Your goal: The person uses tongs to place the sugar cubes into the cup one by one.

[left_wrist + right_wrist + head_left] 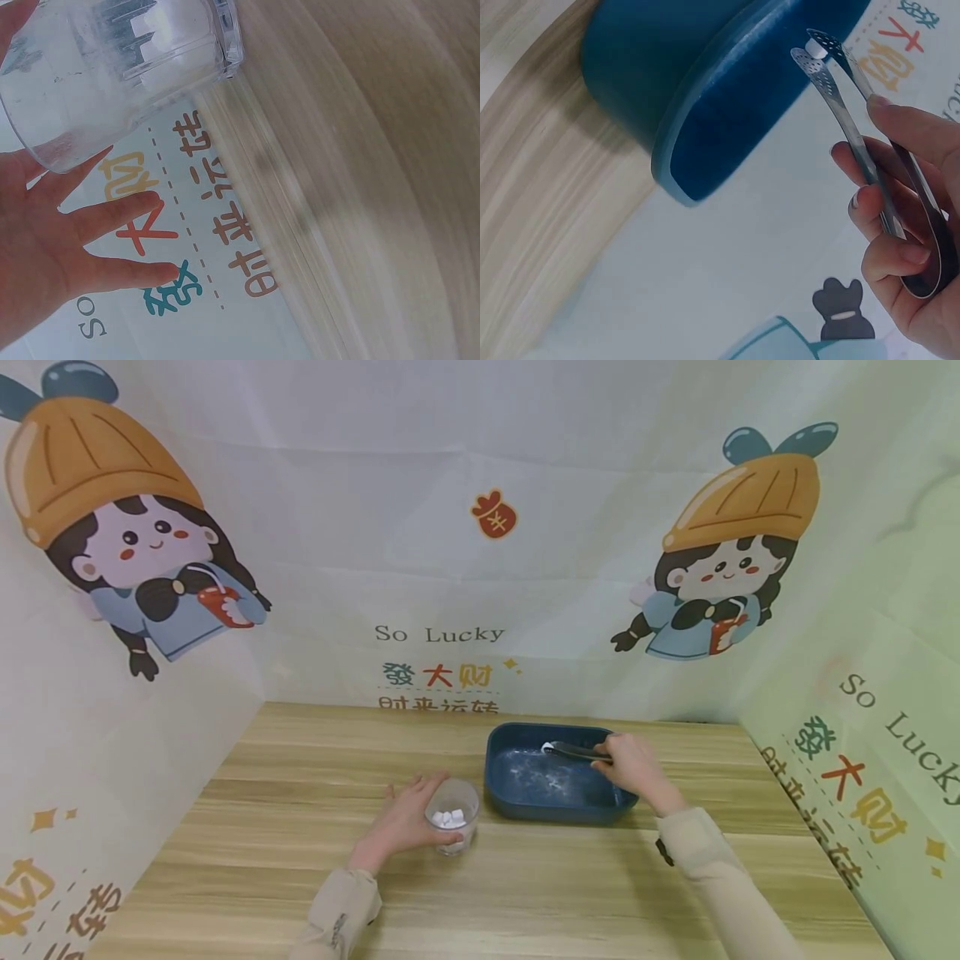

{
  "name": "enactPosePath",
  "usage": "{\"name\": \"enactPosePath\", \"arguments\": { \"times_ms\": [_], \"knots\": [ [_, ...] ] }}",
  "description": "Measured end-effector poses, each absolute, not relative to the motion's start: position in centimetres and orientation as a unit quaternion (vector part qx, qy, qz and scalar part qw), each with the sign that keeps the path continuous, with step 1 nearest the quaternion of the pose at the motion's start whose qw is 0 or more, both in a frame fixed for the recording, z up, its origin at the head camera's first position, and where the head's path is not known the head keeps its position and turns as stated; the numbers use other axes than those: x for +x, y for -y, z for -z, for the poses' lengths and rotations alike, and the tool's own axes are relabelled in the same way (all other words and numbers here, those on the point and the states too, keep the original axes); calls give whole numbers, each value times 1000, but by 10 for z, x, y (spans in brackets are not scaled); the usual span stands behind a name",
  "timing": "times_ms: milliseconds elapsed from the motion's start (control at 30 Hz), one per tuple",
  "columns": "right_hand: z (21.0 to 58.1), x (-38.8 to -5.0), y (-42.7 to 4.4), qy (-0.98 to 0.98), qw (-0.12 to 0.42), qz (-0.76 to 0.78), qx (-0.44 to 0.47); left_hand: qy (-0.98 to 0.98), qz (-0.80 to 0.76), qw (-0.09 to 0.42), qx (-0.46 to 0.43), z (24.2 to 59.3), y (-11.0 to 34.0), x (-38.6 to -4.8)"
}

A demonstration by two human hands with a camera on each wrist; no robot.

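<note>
My left hand (408,817) grips a clear glass (453,806) between thumb and forefinger, while its other fingers spread out. Several white cubes (450,818) lie in the bottom of that glass, which stands on the table left of a dark blue basin (504,806). Metal tongs (870,161) are held in my right hand (633,768), over the basin. Between the perforated tips of the tongs sits one small white cube (815,49). In the left wrist view the glass (82,82) appears sideways, its contents blurred by the wall.
A wood-grain table (285,827) carries the glass and the basin. Behind it and along both sides hangs a pale printed cloth (360,527) with cartoon figures and lettering. Whitish marks show on the basin's floor.
</note>
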State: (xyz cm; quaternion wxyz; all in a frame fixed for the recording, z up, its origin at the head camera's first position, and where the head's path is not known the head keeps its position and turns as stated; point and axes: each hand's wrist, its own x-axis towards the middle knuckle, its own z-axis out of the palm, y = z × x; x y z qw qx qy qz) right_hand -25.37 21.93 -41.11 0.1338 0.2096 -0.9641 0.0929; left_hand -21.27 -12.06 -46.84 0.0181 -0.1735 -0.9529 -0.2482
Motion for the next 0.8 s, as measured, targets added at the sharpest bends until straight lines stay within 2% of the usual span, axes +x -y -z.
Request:
{"name": "enactPosePath", "arguments": {
  "times_ms": [400, 800],
  "knots": [
    [396, -229, -228, 959, 153, -98, 219, 952, 251, 15, -173, 466, 121, -213],
    [377, -199, -217, 942, 208, -64, 255, 952, 254, 12, -170, 469, 121, -214]
  ]
}}
